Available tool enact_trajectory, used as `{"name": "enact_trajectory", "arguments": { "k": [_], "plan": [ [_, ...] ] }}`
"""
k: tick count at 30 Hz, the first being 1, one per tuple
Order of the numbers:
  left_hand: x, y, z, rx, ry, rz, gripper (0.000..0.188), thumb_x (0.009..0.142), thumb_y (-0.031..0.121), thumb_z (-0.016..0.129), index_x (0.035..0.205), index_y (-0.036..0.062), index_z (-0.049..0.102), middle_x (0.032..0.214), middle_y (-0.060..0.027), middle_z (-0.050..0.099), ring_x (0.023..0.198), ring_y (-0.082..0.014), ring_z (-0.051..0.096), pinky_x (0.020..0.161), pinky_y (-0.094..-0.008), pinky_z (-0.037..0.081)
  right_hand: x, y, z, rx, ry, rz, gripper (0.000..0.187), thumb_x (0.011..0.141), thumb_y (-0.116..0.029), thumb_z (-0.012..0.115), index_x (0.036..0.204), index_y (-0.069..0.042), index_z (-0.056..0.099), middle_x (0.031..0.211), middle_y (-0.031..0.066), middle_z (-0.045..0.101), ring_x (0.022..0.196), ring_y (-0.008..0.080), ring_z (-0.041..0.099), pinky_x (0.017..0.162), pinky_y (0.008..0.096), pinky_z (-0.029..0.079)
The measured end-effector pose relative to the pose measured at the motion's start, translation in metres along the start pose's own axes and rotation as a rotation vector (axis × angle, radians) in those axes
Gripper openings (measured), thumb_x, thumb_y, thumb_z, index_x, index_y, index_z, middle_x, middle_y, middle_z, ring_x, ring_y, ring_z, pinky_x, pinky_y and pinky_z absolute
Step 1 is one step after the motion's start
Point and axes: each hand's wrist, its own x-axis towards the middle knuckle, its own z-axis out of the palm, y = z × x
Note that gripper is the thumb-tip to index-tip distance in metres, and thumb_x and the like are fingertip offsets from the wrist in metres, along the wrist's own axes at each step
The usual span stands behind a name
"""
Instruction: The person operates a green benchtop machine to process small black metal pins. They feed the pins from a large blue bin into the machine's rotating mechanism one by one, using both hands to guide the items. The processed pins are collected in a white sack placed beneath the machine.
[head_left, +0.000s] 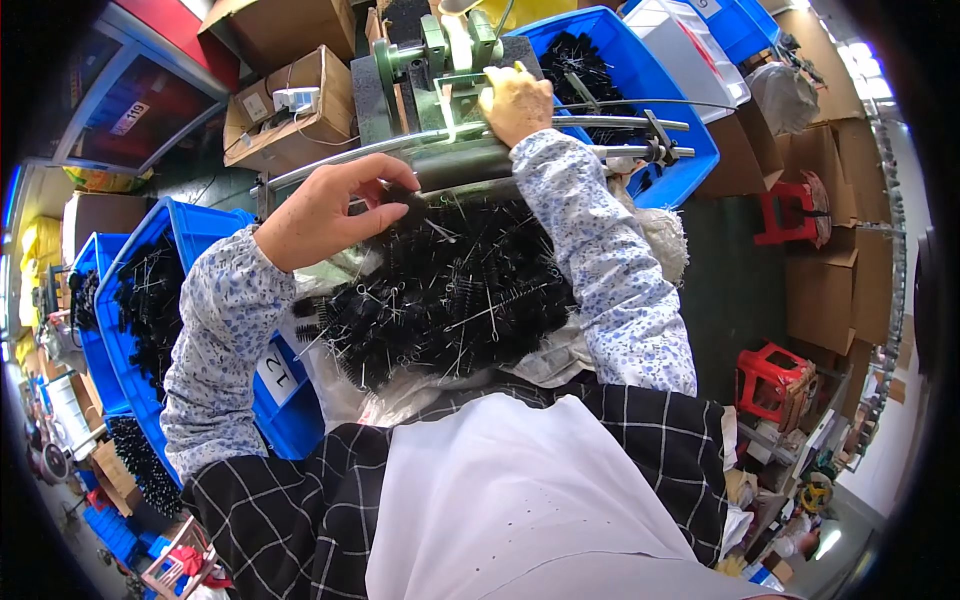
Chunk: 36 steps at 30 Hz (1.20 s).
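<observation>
My left hand (335, 208) pinches a small black wire brush (412, 212) between thumb and forefinger, its thin metal stem pointing down to the right. Below it spreads a heap of black wire brushes (460, 290) with twisted metal stems, lying on whitish sacking across my lap. My right hand (516, 104) is at the green metal machine (440, 60), its fingers curled at the machine's right side. What those fingers grip, if anything, is hidden. A curved metal bar (340, 155) passes between the heap and the machine.
Blue bins (215, 225) holding black brushes stand at my left. Another blue bin (690, 165) with brushes sits behind my right forearm. A cardboard box (290, 110) is at the back left. Red plastic stools (775, 375) and stacked cartons (820, 290) line the right side.
</observation>
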Motion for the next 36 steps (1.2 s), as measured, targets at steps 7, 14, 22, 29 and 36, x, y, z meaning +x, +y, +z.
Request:
{"name": "enact_trajectory", "arguments": {
  "k": [7, 14, 22, 29, 36],
  "plan": [
    [-0.008, -0.011, -0.003, -0.079, 0.029, -0.043, 0.028, 0.081, 0.0, 0.058, 0.107, 0.0014, 0.051, 0.104, -0.0051, 0.057, 0.092, -0.0095, 0.055, 0.085, -0.025, 0.044, 0.008, 0.066, -0.015, 0.067, -0.168, 0.035, 0.024, 0.078, -0.029, 0.057, 0.093, -0.012, 0.066, 0.092, 0.0115, 0.064, 0.094, 0.0275, 0.06, 0.082, 0.0417, 0.046],
    [0.019, -0.003, 0.011, -0.046, 0.036, -0.02, 0.028, 0.083, 0.002, 0.06, 0.108, 0.0012, 0.048, 0.104, -0.0056, 0.058, 0.092, -0.0112, 0.058, 0.085, -0.026, 0.047, 0.03, 0.087, -0.031, -0.08, -0.326, -0.028, 0.023, 0.087, -0.021, 0.047, 0.102, -0.02, 0.065, 0.102, 0.0049, 0.062, 0.091, 0.0274, 0.061, 0.082, 0.0393, 0.047],
    [0.043, -0.007, 0.029, -0.121, 0.28, 0.003, 0.026, 0.083, 0.003, 0.061, 0.105, 0.0021, 0.047, 0.107, -0.0062, 0.059, 0.093, -0.0095, 0.056, 0.085, -0.025, 0.046, -0.005, 0.064, -0.077, 0.131, 0.008, -0.062, 0.027, 0.088, -0.027, 0.054, 0.106, -0.007, 0.054, 0.092, 0.0132, 0.059, 0.075, 0.027, 0.062, 0.063, 0.0383, 0.051],
    [0.032, -0.016, 0.032, -0.07, 0.369, 0.053, 0.044, 0.081, 0.005, 0.063, 0.12, 0.0051, 0.042, 0.116, -0.0111, 0.055, 0.09, -0.0163, 0.06, 0.082, -0.0302, 0.048, -0.045, -0.019, -0.082, 0.612, -0.318, -0.085, 0.025, 0.087, -0.017, 0.053, 0.11, -0.011, 0.059, 0.086, 0.0127, 0.064, 0.073, 0.0238, 0.063, 0.069, 0.0362, 0.05],
    [-0.028, -0.013, 0.06, 0.361, -0.431, 0.002, 0.043, 0.078, 0.021, 0.063, 0.117, 0.0101, 0.046, 0.105, -0.0149, 0.054, 0.081, -0.0364, 0.059, 0.073, -0.0426, 0.049, -0.004, 0.034, -0.024, -0.201, -0.073, -0.083, 0.018, 0.085, -0.016, 0.049, 0.094, -0.014, 0.064, 0.087, 0.0083, 0.062, 0.083, 0.0222, 0.063, 0.068, 0.0354, 0.05]
  ]
}}
